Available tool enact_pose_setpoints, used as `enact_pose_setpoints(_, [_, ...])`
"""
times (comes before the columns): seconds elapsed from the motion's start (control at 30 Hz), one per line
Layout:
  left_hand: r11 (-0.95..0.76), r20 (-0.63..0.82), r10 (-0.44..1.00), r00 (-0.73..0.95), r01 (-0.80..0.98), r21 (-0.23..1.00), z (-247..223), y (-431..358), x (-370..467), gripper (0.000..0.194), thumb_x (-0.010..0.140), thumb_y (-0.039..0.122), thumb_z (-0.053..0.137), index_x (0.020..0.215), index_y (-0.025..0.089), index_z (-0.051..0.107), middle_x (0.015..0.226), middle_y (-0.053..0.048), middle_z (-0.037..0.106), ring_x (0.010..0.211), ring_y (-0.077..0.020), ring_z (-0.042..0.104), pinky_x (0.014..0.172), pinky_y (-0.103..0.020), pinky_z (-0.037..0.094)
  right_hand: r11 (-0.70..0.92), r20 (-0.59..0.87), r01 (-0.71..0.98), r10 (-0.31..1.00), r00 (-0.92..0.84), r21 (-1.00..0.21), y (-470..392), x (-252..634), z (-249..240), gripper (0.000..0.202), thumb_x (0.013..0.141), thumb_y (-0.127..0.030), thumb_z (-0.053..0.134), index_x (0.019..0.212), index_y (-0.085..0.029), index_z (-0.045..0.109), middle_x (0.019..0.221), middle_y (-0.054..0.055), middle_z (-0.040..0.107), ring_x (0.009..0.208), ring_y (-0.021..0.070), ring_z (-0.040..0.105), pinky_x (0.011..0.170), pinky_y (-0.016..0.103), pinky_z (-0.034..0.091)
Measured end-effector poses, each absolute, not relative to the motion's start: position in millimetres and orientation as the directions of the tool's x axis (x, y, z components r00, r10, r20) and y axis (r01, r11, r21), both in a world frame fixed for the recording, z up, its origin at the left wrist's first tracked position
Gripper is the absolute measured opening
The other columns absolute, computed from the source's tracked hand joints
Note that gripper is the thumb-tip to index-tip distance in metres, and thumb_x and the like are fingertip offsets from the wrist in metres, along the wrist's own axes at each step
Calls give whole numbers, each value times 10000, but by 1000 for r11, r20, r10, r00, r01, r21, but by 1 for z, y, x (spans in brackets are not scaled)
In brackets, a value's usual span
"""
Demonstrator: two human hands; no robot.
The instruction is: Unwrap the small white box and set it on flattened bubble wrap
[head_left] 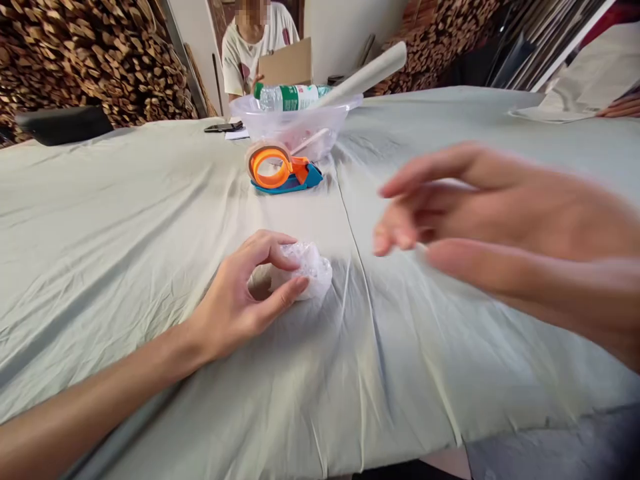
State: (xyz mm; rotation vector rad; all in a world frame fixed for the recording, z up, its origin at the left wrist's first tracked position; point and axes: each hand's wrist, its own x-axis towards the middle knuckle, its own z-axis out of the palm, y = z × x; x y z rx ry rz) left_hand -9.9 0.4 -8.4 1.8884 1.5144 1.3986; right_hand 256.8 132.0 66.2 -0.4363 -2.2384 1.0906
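Observation:
My left hand has its thumb and fingers around a small bundle of clear bubble wrap on the cloth-covered table. What the wrap contains cannot be made out. My right hand, blurred by motion, is raised over the cloth at the right, its fingers apart and nothing visible between them. Beyond the bundle lies an orange and blue tape dispenser with a roll of tape on it.
Behind the dispenser stands a translucent plastic basin with a green-labelled bottle and a white roll. A phone and black case lie left. Across the table, a person holds cardboard. White fabric lies far right.

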Motion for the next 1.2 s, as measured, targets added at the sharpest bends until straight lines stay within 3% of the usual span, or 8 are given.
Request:
enact_pose_setpoints(0.13, [-368, 474, 879, -58, 551, 749, -7, 0, -9, 245, 1072, 360, 775, 916, 219, 649, 1283, -77, 763, 1064, -187, 742, 932, -340, 591, 516, 375, -140, 385, -843, -845, 128, 197, 62, 326, 1006, -289, 815, 1296, -253, 671, 1016, 2, 703, 1017, 182, 715, 905, 327, 619])
enact_pose_setpoints(0.27, [-377, 483, 874, -52, 553, 742, -6, 1, -8, 216, 1101, 344, 735, 932, 227, 669, 1193, -75, 785, 1120, -222, 754, 1004, -389, 617, 578, 392, -126, 362, -846, -806, 139, 174, 49, 346, 991, -312, 824, 1290, -246, 663, 990, -3, 663, 978, 185, 683, 911, 350, 583])
enact_pose_setpoints(0.37, [-377, 482, 873, -73, 527, 762, -7, 3, -7, 98, 1090, 308, 742, 1083, 248, 666, 1134, -46, 771, 1110, -208, 764, 1009, -384, 651, 605, 394, -110, 359, -846, -788, 145, 174, 47, 360, 1001, -265, 775, 1335, -236, 641, 952, -12, 639, 948, 181, 670, 903, 361, 553])
enact_pose_setpoints(0.57, [-375, 471, 876, -102, 469, 800, -10, 3, -6, 486, 1057, 287, 784, 1475, 310, 537, 1353, -63, 754, 1238, -231, 774, 1075, -431, 682, 597, 341, -90, 321, -883, -797, 150, 172, 50, 434, 1004, -272, 747, 1406, -213, 597, 896, -30, 639, 938, 180, 687, 883, 352, 536])
enact_pose_setpoints(0.67, [-378, 461, 884, -83, 453, 807, -10, 3, -6, 556, 1074, 299, 776, 1562, 303, 509, 1367, -71, 765, 1282, -232, 771, 1057, -400, 685, 606, 323, -84, 298, -898, -791, 151, 169, 51, 498, 993, -275, 746, 1456, -200, 578, 874, -39, 624, 946, 182, 687, 895, 346, 551])
enact_pose_setpoints(0.87, [-440, 507, 860, -52, 429, 789, -8, 4, -5, 479, 1065, 244, 783, 1467, 306, 531, 1430, -41, 717, 1266, -173, 748, 1095, -356, 667, 649, 313, -72, 264, -912, -757, 152, 164, 50, 563, 991, -273, 757, 1517, -201, 569, 923, -30, 645, 942, 182, 685, 898, 346, 558])
enact_pose_setpoints(1.07, [-457, 541, 840, -28, 500, 735, -9, 1, -6, 201, 1078, 215, 739, 1235, 286, 635, 1224, -16, 742, 1201, -199, 755, 1158, -436, 634, 672, 291, -59, 238, -927, -739, 160, 157, 50, 616, 972, -203, 784, 1551, -207, 572, 899, -44, 657, 886, 173, 702, 855, 336, 544])
enact_pose_setpoints(1.2, [-412, 496, 868, -17, 533, 739, -9, -1, -7, 90, 1091, 260, 747, 1179, 281, 740, 1219, -20, 789, 1216, -201, 763, 1111, -396, 627, 641, 240, -34, 237, -941, -767, 170, 152, 52, 671, 933, -172, 811, 1560, -204, 573, 866, -48, 696, 845, 183, 713, 827, 342, 547])
